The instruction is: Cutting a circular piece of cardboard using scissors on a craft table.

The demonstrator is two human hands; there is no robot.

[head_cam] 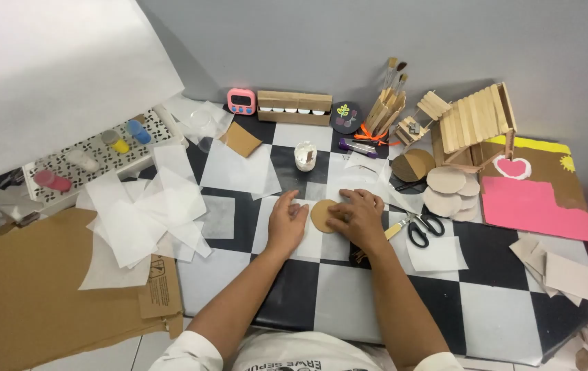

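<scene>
A person sits at a black-and-white checkered table (486,254), seen from above. All places below are given relative to the round brown cardboard disc (321,215) near the table's middle.

Far left of the disc, a large flat sheet of brown cardboard (39,288) hangs off the table's edge. Above it, further back, a white perforated tray (94,161) holds small paint pots. Between the tray and the disc lies a loose heap of white translucent paper sheets (146,216).

Just left of the disc, the left hand (287,221) lies palm down on a white paper sheet, fingers relaxed and spread, holding nothing. The disc itself rests on the same paper. The right hand (359,216) presses on the disc's right edge, its fingers curled over it and covering part of it.

Behind the disc stands a small white pot (305,155); further back against the grey wall are a pink digital timer (241,101) and a long cardboard box (294,108).

Just right of the disc lie black-handled scissors (423,227). Behind them is a stack of more brown cardboard circles (448,189). Further back to the right are a holder of paintbrushes (384,106) and a small house made of wooden craft sticks (472,124). Far right lies a pink sheet (534,206) on brown card.
</scene>
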